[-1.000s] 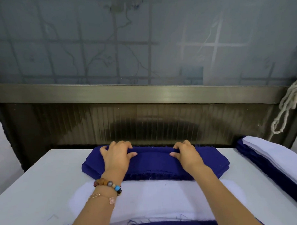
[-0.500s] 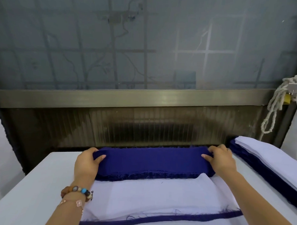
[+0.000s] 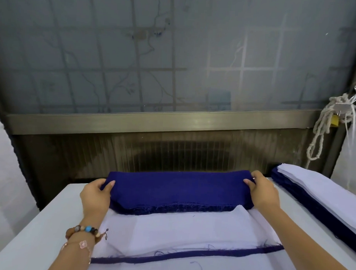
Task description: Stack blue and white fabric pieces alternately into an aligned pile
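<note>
Behind the left hand [image 3: 94, 196] sits a bead bracelet [image 3: 83, 231]: brown and dark beads, one bright blue, a short tassel. Beside it, a thin chain [image 3: 79, 245] carries a pale pink clover charm.

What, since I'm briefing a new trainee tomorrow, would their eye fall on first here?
First, the dark blue fabric bundle at the far middle of the table, its ends gripped by the left hand and the right hand. Nearer lies a white fabric piece, spread flat, with a blue strip showing under its near edge. A side stack of blue and white pieces runs along the right.
</note>
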{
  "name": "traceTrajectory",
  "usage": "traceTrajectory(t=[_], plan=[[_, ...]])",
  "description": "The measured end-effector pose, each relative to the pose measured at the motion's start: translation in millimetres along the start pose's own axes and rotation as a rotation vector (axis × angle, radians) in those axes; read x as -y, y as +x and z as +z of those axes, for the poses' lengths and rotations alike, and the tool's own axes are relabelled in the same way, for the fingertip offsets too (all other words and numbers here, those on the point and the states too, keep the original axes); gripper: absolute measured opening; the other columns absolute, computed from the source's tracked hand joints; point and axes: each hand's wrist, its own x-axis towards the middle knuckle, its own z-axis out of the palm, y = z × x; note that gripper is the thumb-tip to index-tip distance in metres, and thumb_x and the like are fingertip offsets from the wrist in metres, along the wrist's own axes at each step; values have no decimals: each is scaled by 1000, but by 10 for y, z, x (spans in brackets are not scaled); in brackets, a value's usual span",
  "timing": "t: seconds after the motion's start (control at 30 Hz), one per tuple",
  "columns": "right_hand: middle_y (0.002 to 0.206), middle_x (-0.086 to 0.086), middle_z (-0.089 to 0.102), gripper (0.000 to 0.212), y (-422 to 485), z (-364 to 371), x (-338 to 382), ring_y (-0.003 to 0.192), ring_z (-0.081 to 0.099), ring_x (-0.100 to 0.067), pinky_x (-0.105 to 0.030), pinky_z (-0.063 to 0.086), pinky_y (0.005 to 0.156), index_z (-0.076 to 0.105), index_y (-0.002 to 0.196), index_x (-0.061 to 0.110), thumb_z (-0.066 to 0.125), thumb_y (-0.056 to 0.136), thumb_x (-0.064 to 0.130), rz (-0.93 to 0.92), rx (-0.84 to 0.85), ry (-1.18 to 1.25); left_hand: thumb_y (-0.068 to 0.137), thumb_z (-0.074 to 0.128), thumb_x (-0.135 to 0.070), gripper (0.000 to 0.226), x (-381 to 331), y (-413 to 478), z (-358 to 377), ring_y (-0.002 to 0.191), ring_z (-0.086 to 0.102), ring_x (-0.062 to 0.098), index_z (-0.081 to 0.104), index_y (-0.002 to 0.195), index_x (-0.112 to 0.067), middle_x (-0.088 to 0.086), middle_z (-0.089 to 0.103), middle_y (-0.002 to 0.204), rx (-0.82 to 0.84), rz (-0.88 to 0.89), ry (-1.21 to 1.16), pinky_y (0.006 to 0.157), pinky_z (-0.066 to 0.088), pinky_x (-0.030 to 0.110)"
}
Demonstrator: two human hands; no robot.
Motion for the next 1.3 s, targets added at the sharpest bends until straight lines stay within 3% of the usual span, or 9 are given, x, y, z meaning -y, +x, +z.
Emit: traceTrajectory(t=[0.1,0.2,0.37,0.53,0.8,0.97,1.13,1.3], plan=[[84,-6,61,8,-54,-127,33,74,57,-23,-33,42,63,53,95,11,52,98,18,14,-6,221,92,63,-19,17,-95,8,-170,74,62,29,70,88,-4,11,68,76,19,49,-51,70,52,43],[87,-8,63,7,-162,-292,7,76,58,-23,-30,39,64,57,95,10,54,97,15,38,4,312,92,65,-20,15,-127,-43,-362,79,64,28,70,88,-7,10,69,80,92,-11,-134,78,55,47],[72,-9,65,11,-497,-504,-156,66,59,-23,-30,38,60,62,91,5,60,94,15,100,76,310,91,65,-21,15,-12,-330,-657,78,65,23,70,85,-9,9,70,81,191,-90,-181,72,53,38],[71,0,64,9,-937,-654,-336,66,59,-17,-26,40,58,60,89,13,57,96,19,111,144,281,91,65,-21,13,104,-738,-934,77,64,21,68,79,-16,3,70,79,214,-129,-199,62,49,28],[82,-3,68,13,-1459,-866,-525,75,58,-17,-24,39,59,59,84,17,56,96,20,81,170,269,89,68,-27,14,371,-1194,-1243,74,65,22,68,75,-23,-3,70,73,245,-181,-189,66,54,35],[77,1,68,14,-1649,-841,-590,72,59,-11,-21,38,56,60,80,20,61,93,19,77,139,282,89,69,-20,20,525,-1408,-1236,62,64,21,72,70,-18,-4,69,61,289,-108,-88,61,46,30],[81,4,70,12,-1727,-803,-590,78,63,-13,-23,43,61,61,82,24,60,94,23,61,98,364,91,66,-20,13,487,-1461,-1218,69,64,19,69,78,-18,-3,70,72,267,-29,-26,62,46,27],[72,2,70,6,-1745,-836,-569,74,66,-19,-36,53,64,63,85,29,64,90,31,36,103,395,93,62,-26,14,490,-1483,-1212,74,65,18,68,84,-17,-3,71,79,292,-7,-35,64,48,29]])
